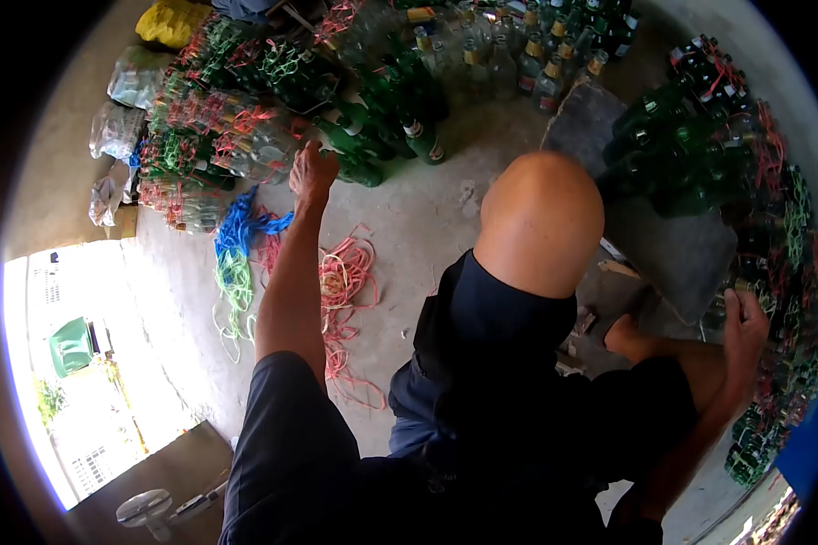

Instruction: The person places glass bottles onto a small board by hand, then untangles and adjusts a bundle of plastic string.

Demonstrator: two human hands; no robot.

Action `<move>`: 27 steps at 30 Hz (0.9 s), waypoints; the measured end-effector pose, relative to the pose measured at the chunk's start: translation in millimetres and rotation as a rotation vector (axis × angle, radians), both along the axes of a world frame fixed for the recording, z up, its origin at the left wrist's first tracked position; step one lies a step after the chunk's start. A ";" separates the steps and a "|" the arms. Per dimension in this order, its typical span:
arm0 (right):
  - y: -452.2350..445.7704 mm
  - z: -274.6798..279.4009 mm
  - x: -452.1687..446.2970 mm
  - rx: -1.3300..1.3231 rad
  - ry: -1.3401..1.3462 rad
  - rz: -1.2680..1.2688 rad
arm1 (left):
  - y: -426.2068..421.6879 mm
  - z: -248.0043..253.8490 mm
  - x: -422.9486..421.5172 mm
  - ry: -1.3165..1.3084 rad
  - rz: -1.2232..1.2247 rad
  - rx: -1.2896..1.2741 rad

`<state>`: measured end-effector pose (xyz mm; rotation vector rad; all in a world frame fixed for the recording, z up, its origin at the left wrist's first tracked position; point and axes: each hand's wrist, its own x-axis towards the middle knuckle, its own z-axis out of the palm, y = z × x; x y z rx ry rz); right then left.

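My left hand (314,173) is stretched forward with its fingers curled, close beside the standing green bottles (362,136); what it grips, if anything, is hidden. To its left lie stacked clear bottles (268,156) tied with red string. At the far right, my right hand (745,322) is closed beside my bent leg, next to bundled bottles; its grip is too small to make out. Pink string (344,272) lies loosely heaped on the floor below my left hand. Blue string (236,225) and light green string (234,277) lie further left.
Clear bottles (503,68) stand at the back, and green bottles (691,154) lie piled at the right. A dark flat slab (686,263) is beyond my raised knee. Filled plastic bags (118,132) line the left wall, with a fan (144,509) at the lower left.
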<state>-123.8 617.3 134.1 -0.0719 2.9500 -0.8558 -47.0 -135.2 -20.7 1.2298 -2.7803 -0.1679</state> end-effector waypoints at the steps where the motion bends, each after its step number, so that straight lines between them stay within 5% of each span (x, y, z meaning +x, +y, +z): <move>1: -0.8 -0.2 -1.1 0.009 -0.002 0.005 | -10.1 -9.2 1.1 -0.022 -0.001 0.008; 19: -39.7 25.1 -0.5 -0.016 -0.144 -0.102 | 12.3 -42.3 14.9 0.061 -0.089 -0.061; 27: -36.9 24.2 10.1 -0.094 0.081 -0.112 | 57.9 54.1 7.1 0.258 -0.389 0.058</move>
